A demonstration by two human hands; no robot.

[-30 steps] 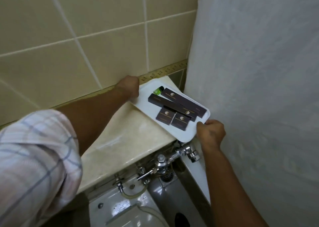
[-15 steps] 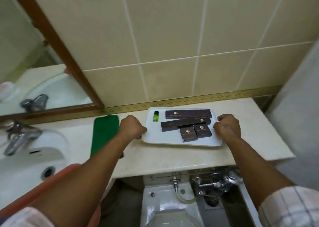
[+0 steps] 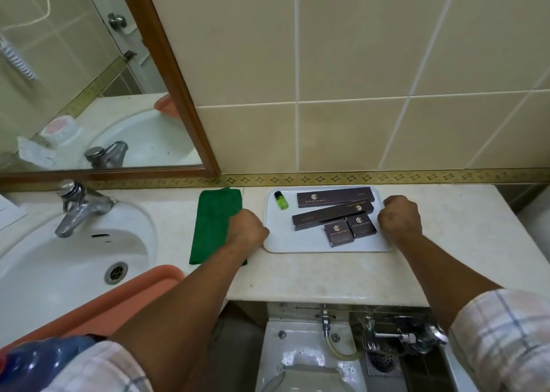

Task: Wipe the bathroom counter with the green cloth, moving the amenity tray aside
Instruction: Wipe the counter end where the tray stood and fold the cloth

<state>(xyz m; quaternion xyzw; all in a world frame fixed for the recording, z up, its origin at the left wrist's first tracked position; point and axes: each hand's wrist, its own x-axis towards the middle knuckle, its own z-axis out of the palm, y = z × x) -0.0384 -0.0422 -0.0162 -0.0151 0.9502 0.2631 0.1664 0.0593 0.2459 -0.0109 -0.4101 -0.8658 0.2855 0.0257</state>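
A white amenity tray (image 3: 297, 242) lies flat on the beige counter (image 3: 297, 275) against the tiled wall. On it are several dark boxes (image 3: 334, 198) and a small green bottle (image 3: 281, 200). My left hand (image 3: 248, 228) grips the tray's left edge and my right hand (image 3: 400, 217) grips its right edge. A folded green cloth (image 3: 212, 225) lies on the counter just left of the tray, partly under my left forearm.
A white sink (image 3: 68, 260) with a chrome tap (image 3: 77, 205) is at the left, with an orange basin (image 3: 119, 299) at its front edge. A wood-framed mirror (image 3: 89, 73) hangs above. Below the counter are a toilet tank (image 3: 297, 347) and chrome valves (image 3: 401, 336).
The tray, held at the counter's far right end by the curtain a second ago, now sits mid-counter beside the green cloth. Both hands stay on its edges.
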